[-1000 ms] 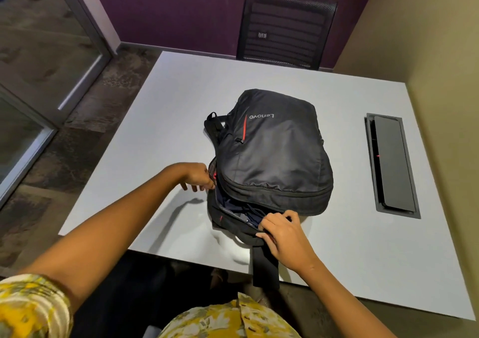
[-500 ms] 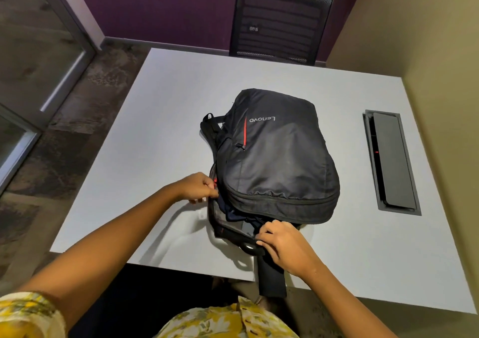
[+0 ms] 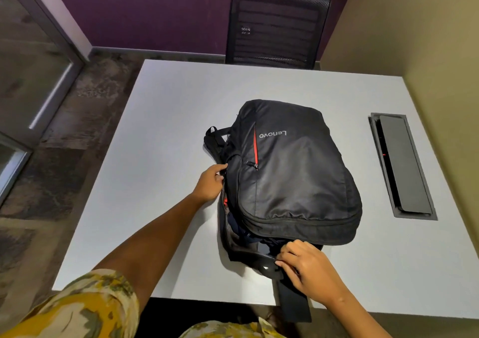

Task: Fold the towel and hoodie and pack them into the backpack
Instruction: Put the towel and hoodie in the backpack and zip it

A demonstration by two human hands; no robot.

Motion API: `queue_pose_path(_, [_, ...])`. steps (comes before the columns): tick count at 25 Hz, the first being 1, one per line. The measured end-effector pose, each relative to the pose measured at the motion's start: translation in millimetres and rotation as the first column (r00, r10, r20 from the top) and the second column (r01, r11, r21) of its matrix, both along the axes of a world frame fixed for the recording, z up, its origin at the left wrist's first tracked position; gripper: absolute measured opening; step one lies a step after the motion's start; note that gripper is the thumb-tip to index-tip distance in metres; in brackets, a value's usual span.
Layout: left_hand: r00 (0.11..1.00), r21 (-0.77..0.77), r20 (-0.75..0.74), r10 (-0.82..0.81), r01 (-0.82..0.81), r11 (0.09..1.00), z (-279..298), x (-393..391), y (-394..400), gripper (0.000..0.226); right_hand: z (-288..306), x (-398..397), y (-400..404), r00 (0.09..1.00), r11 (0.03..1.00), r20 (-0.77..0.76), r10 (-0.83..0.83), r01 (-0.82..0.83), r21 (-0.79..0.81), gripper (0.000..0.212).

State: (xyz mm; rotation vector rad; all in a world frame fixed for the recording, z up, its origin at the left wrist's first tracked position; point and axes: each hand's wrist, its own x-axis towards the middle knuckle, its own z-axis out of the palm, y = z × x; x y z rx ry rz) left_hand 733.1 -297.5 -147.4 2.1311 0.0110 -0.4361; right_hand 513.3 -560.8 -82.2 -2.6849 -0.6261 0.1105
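A black backpack (image 3: 293, 171) with a red stripe lies flat on the white table (image 3: 160, 135), its top toward me. Its main compartment gapes at the near end, and dark navy fabric (image 3: 242, 230) shows inside. My left hand (image 3: 210, 183) pinches the zipper area on the bag's left side. The fingers of my right hand (image 3: 303, 269) are closed on the bag's near edge by the top handle. A black strap hangs over the table's front edge. No separate towel or hoodie lies on the table.
A black cable-box lid (image 3: 403, 166) is set into the table at the right. A black mesh chair (image 3: 276, 26) stands behind the far edge. An olive wall runs along the right, and a glass door is at the left.
My left hand has slid away from me up the bag's left side. The opening at the near end has narrowed. My right hand keeps its hold on the near edge.
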Motion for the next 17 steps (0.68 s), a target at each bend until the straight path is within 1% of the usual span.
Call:
queue_pose_path(2, [0.996,-0.005,0.088,0.010,-0.009,1.000,-4,4,2,0.028,0,-4,1,0.999,0.999,-0.025,-0.027,0.028,0.038,0.020])
queue_pose_path(4, [0.990,0.002,0.129,-0.056,0.056,0.998,-6,13,8,0.020,4,-6,6,0.999,0.994,-0.014,-0.050,0.051,0.093,0.021])
queue_pose_path(5, [0.987,0.008,0.123,-0.101,0.101,0.995,-6,19,12,0.018,8,-3,10,0.998,0.992,0.021,-0.057,0.055,0.118,0.021])
queue_pose_path(7, [0.981,0.025,0.077,-0.180,0.178,0.984,-2,31,18,0.017,22,14,21,0.989,0.986,0.137,-0.063,0.040,0.161,0.018])
queue_pose_path(9, [0.982,0.014,0.005,-0.188,0.188,0.982,3,37,16,0.018,42,46,33,0.967,0.981,0.238,-0.089,0.044,0.192,0.017])
queue_pose_path(11, [0.982,0.013,-0.069,-0.177,0.179,0.984,5,39,13,0.018,64,87,44,0.954,0.976,0.271,-0.132,0.077,0.204,0.017])
queue_pose_path(13, [0.974,-0.022,-0.111,-0.198,0.197,0.980,0,41,15,0.018,80,134,55,0.962,0.981,0.239,-0.130,0.091,0.169,0.018])
queue_pose_path(14, [0.971,-0.023,-0.111,-0.211,0.210,0.977,-1,41,16,0.016,84,160,61,0.975,0.989,0.198,-0.105,0.082,0.121,0.017])
queue_pose_path(17, [0.981,-0.030,-0.096,-0.169,0.167,0.986,-3,41,17,0.017,82,234,86,0.999,0.992,0.037,-0.004,0.009,-0.122,0.017])
